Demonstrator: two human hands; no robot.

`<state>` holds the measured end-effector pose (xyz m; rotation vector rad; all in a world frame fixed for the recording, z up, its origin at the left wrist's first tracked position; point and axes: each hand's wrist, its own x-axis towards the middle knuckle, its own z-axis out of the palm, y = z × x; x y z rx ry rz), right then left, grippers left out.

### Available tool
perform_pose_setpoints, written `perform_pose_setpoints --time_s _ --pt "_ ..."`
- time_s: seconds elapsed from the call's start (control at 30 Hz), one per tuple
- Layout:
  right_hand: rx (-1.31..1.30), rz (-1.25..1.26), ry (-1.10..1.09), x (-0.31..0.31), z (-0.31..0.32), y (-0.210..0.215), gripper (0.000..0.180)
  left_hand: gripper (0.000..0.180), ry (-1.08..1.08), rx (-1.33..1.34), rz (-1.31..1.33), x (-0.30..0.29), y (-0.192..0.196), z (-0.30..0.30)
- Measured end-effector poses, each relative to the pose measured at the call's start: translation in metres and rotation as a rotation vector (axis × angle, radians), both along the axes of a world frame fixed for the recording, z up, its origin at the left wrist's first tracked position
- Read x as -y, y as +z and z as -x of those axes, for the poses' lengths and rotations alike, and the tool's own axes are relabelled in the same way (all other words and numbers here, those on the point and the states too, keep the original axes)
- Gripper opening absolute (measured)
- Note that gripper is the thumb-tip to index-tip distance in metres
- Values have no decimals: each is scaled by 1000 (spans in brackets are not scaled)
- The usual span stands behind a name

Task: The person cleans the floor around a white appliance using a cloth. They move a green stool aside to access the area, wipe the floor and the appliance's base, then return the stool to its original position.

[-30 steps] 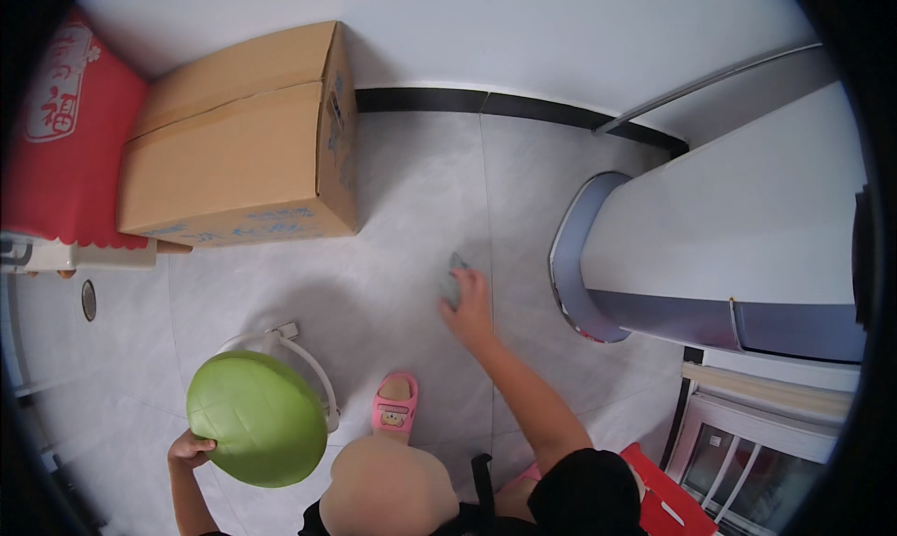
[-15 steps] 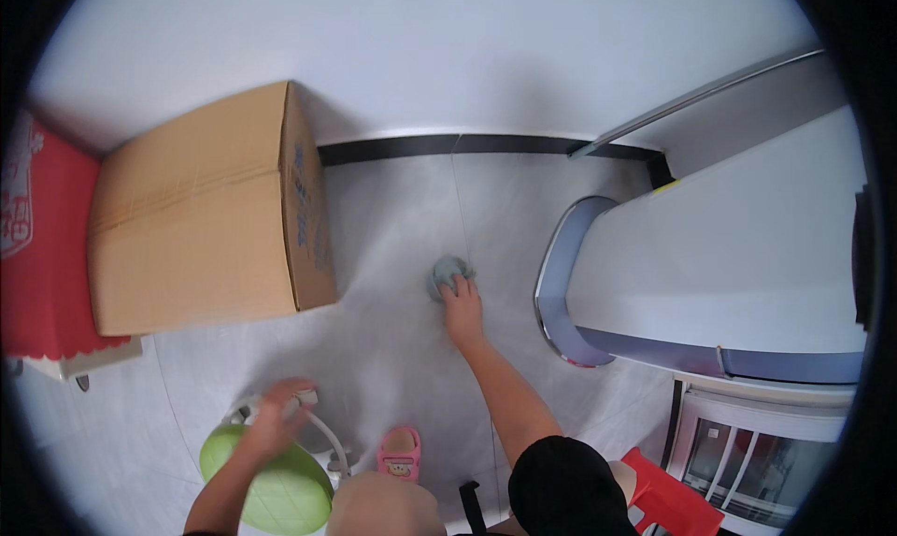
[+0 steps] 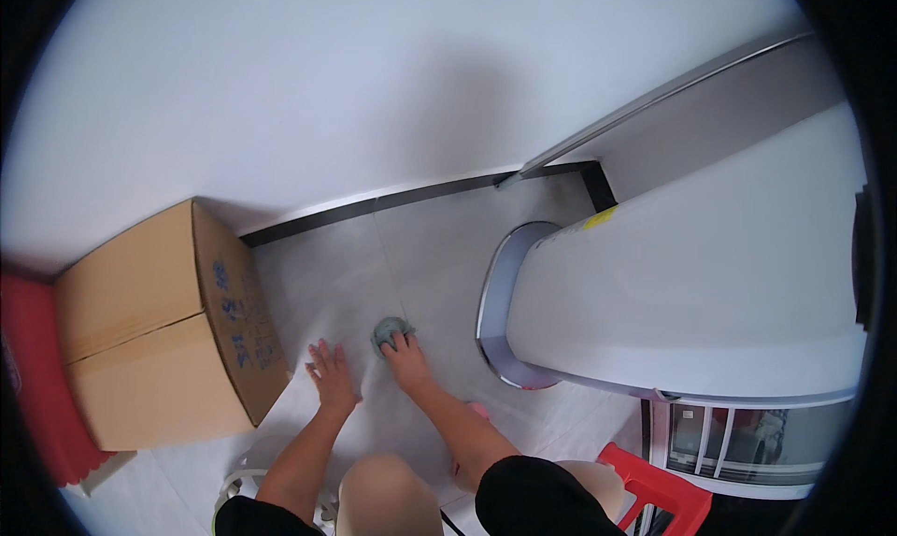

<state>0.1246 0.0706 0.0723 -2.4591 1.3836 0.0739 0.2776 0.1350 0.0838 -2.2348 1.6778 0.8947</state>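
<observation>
My right hand (image 3: pixel 407 360) grips a crumpled grey-green cloth (image 3: pixel 390 332) and presses it against the grey tiled floor (image 3: pixel 327 265). To its left, my left hand (image 3: pixel 333 379) is held low with its fingers spread, nothing in it. Whether that hand touches the floor I cannot tell. Past my left hand stands a brown cardboard box (image 3: pixel 140 321) with blue handwriting on its side. A pink slipper (image 3: pixel 478 411) shows in part behind my right forearm.
A tall white floor-standing appliance (image 3: pixel 691 284) with a rounded base rises on the right. A dark skirting strip (image 3: pixel 374 204) runs along the white wall. At the lower right is a red plastic stool (image 3: pixel 663 489). Red fabric (image 3: pixel 37 368) hangs left of the box.
My left hand has left the green-seated chair, reaching forward to spread its fingers near the cloth. My view has shifted and tilted. The right hand still holds the cloth on the floor.
</observation>
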Motion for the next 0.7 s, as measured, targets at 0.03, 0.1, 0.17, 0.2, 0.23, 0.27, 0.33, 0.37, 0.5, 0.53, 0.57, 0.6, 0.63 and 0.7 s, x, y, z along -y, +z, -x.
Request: perform_pose_setpoints --time_s 0.03,0.1,0.17,0.2,0.23,0.27,0.33,0.37,0.5,0.53,0.57,0.6,0.63,0.7 --pt "33 7 18 8 1 -3 28 111 -5 -21 12 -1 -1 -4" --pt "109 19 64 34 10 -7 28 87 -1 -56 161 -9 2 -13" --pt "47 20 0 71 12 -11 31 55 -20 -317 433 -35 -18 -33" --pt "5 16 -50 85 21 -17 32 42 243 -581 178 -41 -3 -28" --pt "-4 18 -60 94 26 -21 33 31 514 -824 -88 -49 17 -27" --pt "-2 24 -53 102 24 -22 34 31 801 -1149 -314 -81 11 -31" --pt "-56 4 -67 113 29 -24 35 32 1057 -1466 -612 -111 51 -26" --pt "-89 -24 -57 111 19 -25 34 32 1080 -1461 -581 -63 85 -12" --pt "-148 -134 -155 113 -15 -23 31 28 1009 -1404 -292 16 178 4" --pt "-149 -143 -180 113 -19 -24 31 27 986 -1387 -232 16 196 5" --pt "-163 -145 -228 119 -13 -28 31 26 940 -1384 -190 19 210 6" --pt "-166 -168 -257 117 -13 -30 31 26 921 -1360 -146 -10 221 3" --pt "-169 -199 -258 111 -19 -28 31 25 917 -1330 -100 -38 238 1" --pt "-170 -226 -270 120 -26 -25 31 24 877 -1281 11 -50 273 5"
